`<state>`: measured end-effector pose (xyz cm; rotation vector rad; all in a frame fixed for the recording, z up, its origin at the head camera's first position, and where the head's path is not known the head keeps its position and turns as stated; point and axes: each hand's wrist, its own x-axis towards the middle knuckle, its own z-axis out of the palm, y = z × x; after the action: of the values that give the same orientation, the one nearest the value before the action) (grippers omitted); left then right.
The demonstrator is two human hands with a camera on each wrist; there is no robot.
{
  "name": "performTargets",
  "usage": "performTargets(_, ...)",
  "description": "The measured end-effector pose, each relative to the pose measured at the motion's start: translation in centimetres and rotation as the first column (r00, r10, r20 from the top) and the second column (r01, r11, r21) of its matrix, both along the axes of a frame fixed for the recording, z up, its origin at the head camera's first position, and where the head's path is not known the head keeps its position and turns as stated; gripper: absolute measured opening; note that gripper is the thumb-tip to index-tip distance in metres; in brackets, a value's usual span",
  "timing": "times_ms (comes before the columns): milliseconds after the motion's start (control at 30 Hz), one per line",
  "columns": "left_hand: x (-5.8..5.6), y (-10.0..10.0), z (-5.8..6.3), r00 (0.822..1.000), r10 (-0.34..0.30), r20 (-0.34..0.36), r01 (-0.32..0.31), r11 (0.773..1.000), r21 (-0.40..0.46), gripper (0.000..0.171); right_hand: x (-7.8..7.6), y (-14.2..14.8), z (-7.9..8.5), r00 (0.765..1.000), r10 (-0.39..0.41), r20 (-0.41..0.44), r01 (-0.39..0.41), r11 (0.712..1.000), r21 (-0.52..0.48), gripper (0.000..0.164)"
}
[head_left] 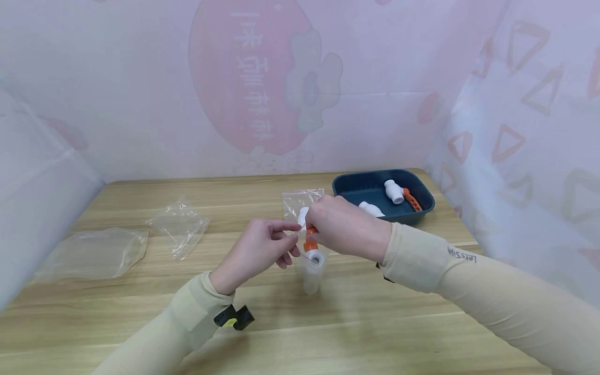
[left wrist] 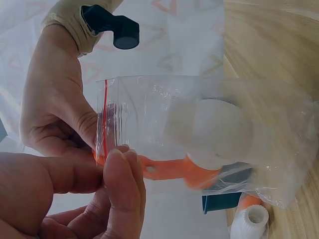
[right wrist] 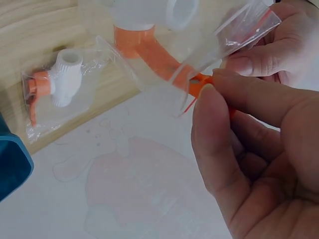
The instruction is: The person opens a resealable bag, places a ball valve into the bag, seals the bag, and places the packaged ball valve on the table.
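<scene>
A white ball valve (left wrist: 219,132) with an orange lever handle (left wrist: 167,169) sits inside a clear zip bag (left wrist: 147,107), held up over the table. In the right wrist view my right hand (right wrist: 259,149) pinches the end of the orange handle at the bag's mouth. My left hand (head_left: 258,250) pinches the bag's edge by the red zip line, thumb against fingertips. In the head view my right hand (head_left: 349,226) covers part of the handle, and the valve's round opening faces me. The bag hangs below the valve.
Just behind lies another bagged white valve (right wrist: 67,82) with an orange handle. A dark blue tray (head_left: 358,182) at the back right holds white valves, one (head_left: 394,191) with its orange handle showing. Clear bags (head_left: 180,226) lie flat on the wooden table (head_left: 262,344) at left.
</scene>
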<state>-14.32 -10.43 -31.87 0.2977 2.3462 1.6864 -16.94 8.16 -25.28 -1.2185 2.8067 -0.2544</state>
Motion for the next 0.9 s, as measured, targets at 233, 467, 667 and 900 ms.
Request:
performTargets(233,0.0,0.0,0.1,1.000,0.001,0.003,-0.001,1.000,-0.006,0.026,0.1,0.0,0.5,0.999,0.003,-0.038,-0.003,1.000,0.013,0.013)
performTargets(467,0.0,0.0,0.1,1.000,0.015,0.010,-0.015,1.000,-0.006,0.026,0.4,0.3,1.8,0.998,-0.038,-0.042,0.037,0.999,-0.016,0.020)
performTargets(667,0.0,0.0,0.1,1.000,0.011,0.012,-0.011,1.000,-0.013,0.027,0.8,0.9,2.5,0.996,-0.082,-0.023,0.081,0.995,-0.065,0.018)
performTargets(900,-0.1,0.0,-0.1,1.000,0.007,0.008,-0.007,1.000,0.000,0.029,2.7,2.1,1.8,0.993,-0.116,0.002,0.114,0.976,-0.183,0.011)
